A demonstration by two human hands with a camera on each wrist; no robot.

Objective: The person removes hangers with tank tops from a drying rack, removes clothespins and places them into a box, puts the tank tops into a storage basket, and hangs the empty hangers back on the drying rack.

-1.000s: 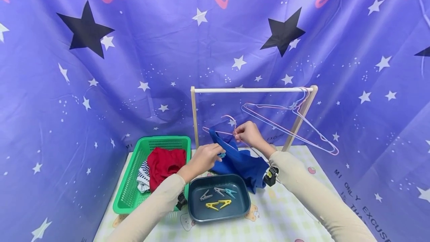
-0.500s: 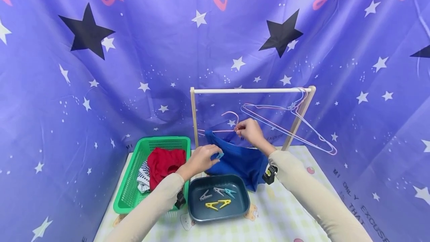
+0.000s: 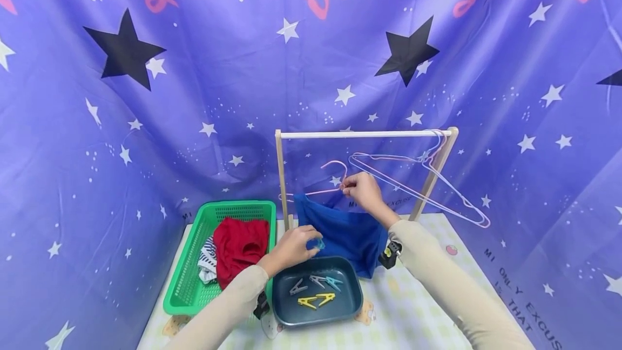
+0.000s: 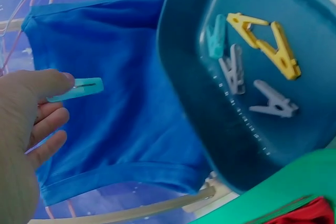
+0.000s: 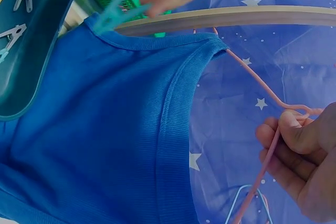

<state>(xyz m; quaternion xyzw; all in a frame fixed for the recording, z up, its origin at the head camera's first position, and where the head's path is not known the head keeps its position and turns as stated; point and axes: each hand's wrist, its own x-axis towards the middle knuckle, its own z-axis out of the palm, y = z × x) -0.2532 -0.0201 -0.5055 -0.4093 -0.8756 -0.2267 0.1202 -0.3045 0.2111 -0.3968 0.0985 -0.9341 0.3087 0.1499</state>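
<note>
My right hand [image 3: 363,192] grips a pink clothes hanger [image 3: 335,163] just below its hook, seen close up in the right wrist view. From the hanger hangs a blue garment [image 5: 115,114] with ribbed edges, spread fairly flat behind the dark tray. My left hand [image 3: 293,247] pinches a turquoise clothespin [image 4: 84,88] between thumb and fingers. The clothespin is in front of the garment's left side in the head view. Close below the left hand is the dark teal tray [image 3: 318,322], with several yellow, grey and turquoise clothespins inside.
A green basket [image 3: 177,285] at the left holds a red garment [image 3: 240,247] and a striped cloth [image 3: 208,261]. Behind the hands stands a rack with a white rail [image 3: 364,134]. More pink and blue hangers [image 3: 423,199] hang at its right end.
The left hand has drawn back from the blue garment, down toward the tray, with the clothespin. The garment has turned flatter and straighter, and the pink hanger's hook has risen slightly.
</note>
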